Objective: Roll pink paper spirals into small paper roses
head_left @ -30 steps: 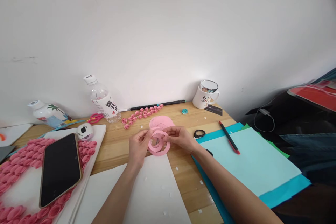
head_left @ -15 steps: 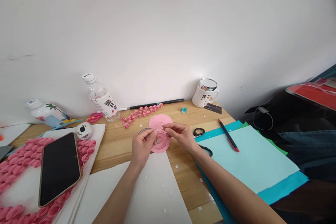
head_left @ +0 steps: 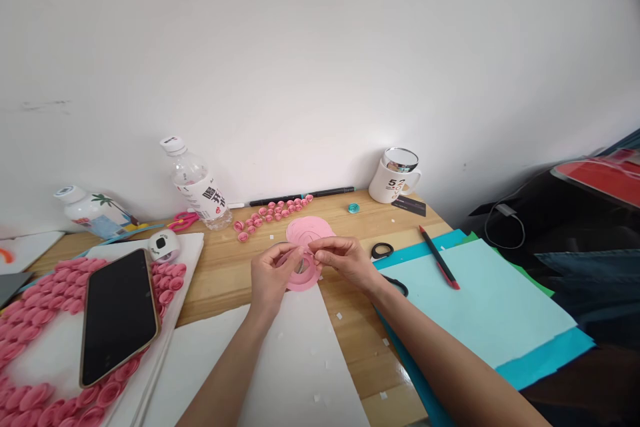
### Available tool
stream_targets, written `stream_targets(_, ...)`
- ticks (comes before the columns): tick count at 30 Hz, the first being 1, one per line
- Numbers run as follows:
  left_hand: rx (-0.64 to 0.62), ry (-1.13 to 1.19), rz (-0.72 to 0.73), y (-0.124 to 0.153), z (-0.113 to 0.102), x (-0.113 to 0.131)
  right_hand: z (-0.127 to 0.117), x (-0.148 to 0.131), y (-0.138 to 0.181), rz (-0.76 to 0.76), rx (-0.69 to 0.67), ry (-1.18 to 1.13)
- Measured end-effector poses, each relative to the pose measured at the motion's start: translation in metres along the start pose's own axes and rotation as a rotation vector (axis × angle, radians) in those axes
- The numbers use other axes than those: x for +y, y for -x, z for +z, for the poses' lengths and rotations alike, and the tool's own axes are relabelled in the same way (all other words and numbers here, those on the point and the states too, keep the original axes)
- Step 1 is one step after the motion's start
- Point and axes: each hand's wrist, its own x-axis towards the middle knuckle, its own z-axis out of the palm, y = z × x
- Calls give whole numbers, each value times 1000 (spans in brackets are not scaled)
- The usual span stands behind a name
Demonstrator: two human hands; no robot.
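Between my two hands hangs a pink paper spiral (head_left: 304,282), its loops drooping just above the white sheet. My left hand (head_left: 273,273) pinches one edge of it between thumb and fingers. From the other side my right hand (head_left: 345,260) is closed on the strip too, fingertips close to the left ones. Right behind them, pink paper discs (head_left: 309,228) lie on the table. A roll of tape seems to sit partly hidden behind the left fingers. Several small rolled pink paper flowers (head_left: 270,213) stand in rows farther back.
On the left, a phone (head_left: 120,317) rests on a board of pink paper flowers (head_left: 30,333). A water bottle (head_left: 200,187) and a mug (head_left: 395,177) stand by the wall. Black-handled scissors (head_left: 383,250), blue paper sheets (head_left: 480,307) and a pen (head_left: 439,257) lie right.
The whole view has shifted slightly. My hands stay together on the pink spiral, whose loops have turned a little between the fingers.
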Motion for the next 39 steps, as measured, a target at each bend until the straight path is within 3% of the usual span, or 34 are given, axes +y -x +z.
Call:
stream_targets(13, -85, 49, -41, 3, 4, 1, 0, 4, -2, -42, 96, -82)
stream_targets(30, -49, 105, -63, 3, 3, 1, -1, -1, -1, 69, 39, -196)
stream_targets(39, -66, 102, -49, 5, 6, 5, 2, -1, -1, 76, 102, -207)
